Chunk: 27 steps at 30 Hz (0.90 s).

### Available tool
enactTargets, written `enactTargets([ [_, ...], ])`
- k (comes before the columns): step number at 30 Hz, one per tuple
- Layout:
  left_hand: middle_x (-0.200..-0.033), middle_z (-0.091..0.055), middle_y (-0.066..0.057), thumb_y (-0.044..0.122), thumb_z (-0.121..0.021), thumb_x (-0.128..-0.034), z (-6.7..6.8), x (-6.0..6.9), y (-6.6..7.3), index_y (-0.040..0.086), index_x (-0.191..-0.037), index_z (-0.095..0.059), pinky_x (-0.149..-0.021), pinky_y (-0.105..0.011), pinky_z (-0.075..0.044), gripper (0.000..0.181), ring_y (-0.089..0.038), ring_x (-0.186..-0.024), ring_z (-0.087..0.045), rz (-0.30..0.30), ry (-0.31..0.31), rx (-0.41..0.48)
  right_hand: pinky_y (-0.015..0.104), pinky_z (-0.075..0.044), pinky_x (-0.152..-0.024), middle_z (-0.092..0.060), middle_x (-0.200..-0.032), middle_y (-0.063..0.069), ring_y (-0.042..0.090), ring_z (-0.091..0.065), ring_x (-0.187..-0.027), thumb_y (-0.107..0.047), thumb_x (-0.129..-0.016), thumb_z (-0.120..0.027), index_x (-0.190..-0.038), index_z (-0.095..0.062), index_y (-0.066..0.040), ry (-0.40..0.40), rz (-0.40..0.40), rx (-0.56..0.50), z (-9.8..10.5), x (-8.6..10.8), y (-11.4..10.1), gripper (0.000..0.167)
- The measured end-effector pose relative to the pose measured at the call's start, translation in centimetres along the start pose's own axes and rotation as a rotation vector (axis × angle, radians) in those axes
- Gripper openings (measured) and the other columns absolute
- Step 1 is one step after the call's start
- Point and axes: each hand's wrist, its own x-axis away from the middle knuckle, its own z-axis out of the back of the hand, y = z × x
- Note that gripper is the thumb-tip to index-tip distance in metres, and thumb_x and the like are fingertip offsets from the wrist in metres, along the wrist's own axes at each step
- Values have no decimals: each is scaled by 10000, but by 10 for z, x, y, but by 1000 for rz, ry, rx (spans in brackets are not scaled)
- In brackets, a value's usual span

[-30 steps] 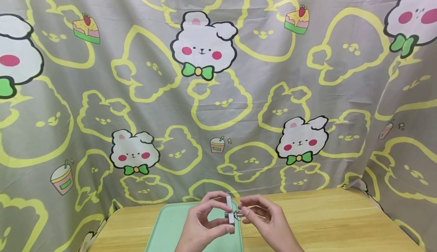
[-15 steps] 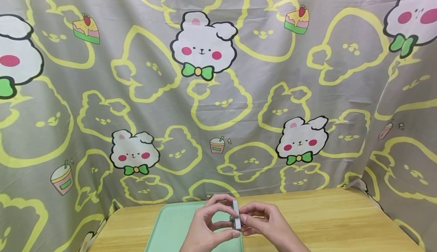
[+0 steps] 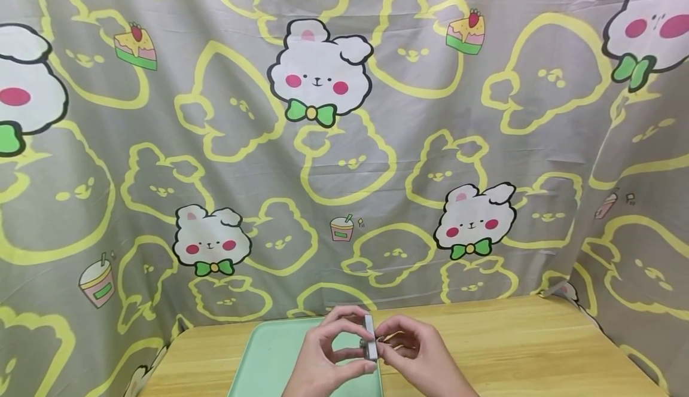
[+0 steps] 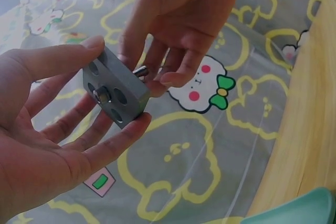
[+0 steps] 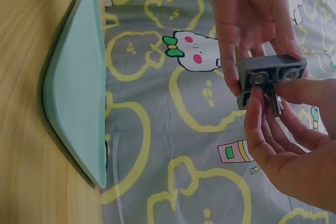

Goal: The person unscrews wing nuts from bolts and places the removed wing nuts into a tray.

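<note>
A small grey rectangular block (image 3: 370, 338) with several round holes stands on edge above the table. My left hand (image 3: 325, 349) grips it by opposite edges, thumb on one, fingers on the other. In the left wrist view a metal bolt head (image 4: 102, 96) sits in the block's middle. A short metal shaft (image 4: 140, 71) sticks out of the other face. My right hand (image 3: 417, 346) is at that face, thumb and fingertips around the shaft. The right wrist view shows the shaft (image 5: 276, 104) between thumb and fingers, with the block's hollow side (image 5: 273, 69) facing them; fingers partly hide the contact.
A light green tray (image 3: 269, 355) lies on the wooden table (image 3: 517, 343), below and left of the hands. Behind the table hangs a grey curtain (image 3: 404, 164) printed with cartoon rabbits.
The left hand and block have moved slightly right and down, nearer the right hand. The metal shaft, visible between them a second ago, is now mostly covered. The right fingers have shifted around it.
</note>
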Motion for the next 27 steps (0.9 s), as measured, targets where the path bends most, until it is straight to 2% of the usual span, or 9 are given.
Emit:
enactTargets([
  [3, -1386, -506, -177, -3, -847, -811, 1, 0, 1, -29, -1093, -713, -878, -491, -629, 313, -292, -1273, -517, 3, 1, 9, 299, -641, -798, -683, -1022, 82, 179, -719, -904, -117, -972, -718, -1072, -683, -59, 32, 73, 93, -4, 1, -1, 121],
  [6, -1389, -502, -186, -28, -833, -819, 2, 0, 2, -41, -1101, -706, -883, -501, -626, 310, -297, -1274, -521, 13, -2, 27, 319, -649, -771, -688, -989, 33, 158, -707, -894, -100, -963, -727, -1046, -688, -106, 56, 161, 140, -7, 1, -1, 92],
  [9, -1399, -487, -220, -45, -820, -828, 4, 1, 2, -70, -1117, -691, -891, -510, -621, 317, -300, -1276, -524, 9, -11, 50, 323, -653, -729, -689, -980, -13, 134, -696, -891, -81, -958, -734, -1038, -686, -161, 72, 293, 191, -9, 1, 3, 123],
  [13, -1404, -451, -290, -58, -803, -842, 7, 1, 3, -94, -1138, -674, -902, -523, -613, 324, -309, -1273, -530, -27, -32, 84, 291, -646, -683, -680, -1002, -45, 114, -687, -881, 12, -908, -762, -1024, -668, -206, 105, 501, 290, -11, -1, 8, 264],
  [16, -1395, -454, -296, -69, -797, -844, 8, 2, 3, -81, -1139, -677, -908, -529, -608, 318, -320, -1276, -533, -47, -36, 103, 227, -616, -691, -676, -1017, -49, 94, -669, -861, 66, -853, -793, -1006, -663, -211, 145, 618, 367, -12, -2, 11, 342],
  [18, -1390, -461, -291, -73, -795, -842, 9, 3, 3, -79, -1135, -676, -914, -535, -604, 316, -332, -1278, -531, -55, -38, 116, 198, -597, -737, -674, -1025, -40, 92, -660, -867, 56, -846, -805, -996, -668, -208, 168, 679, 397, -13, -3, 13, 333],
  [24, -1395, -470, -269, -81, -778, -853, 11, 4, 4, -92, -1133, -665, -929, -545, -596, 302, -343, -1277, -534, -49, -41, 149, 172, -582, -815, -647, -1051, 59, 152, -649, -897, -108, -973, -714, -968, -694, -120, 210, 933, 464, -17, -6, 17, 24],
  [27, -1391, -476, -260, -80, -776, -855, 12, 5, 5, -97, -1130, -663, -930, -545, -596, 298, -354, -1275, -534, -46, -39, 154, 173, -582, -804, -639, -1051, 96, 180, -637, -903, -120, -1000, -673, -955, -692, -78, 221, 1009, 484, -18, -7, 16, 65],
])
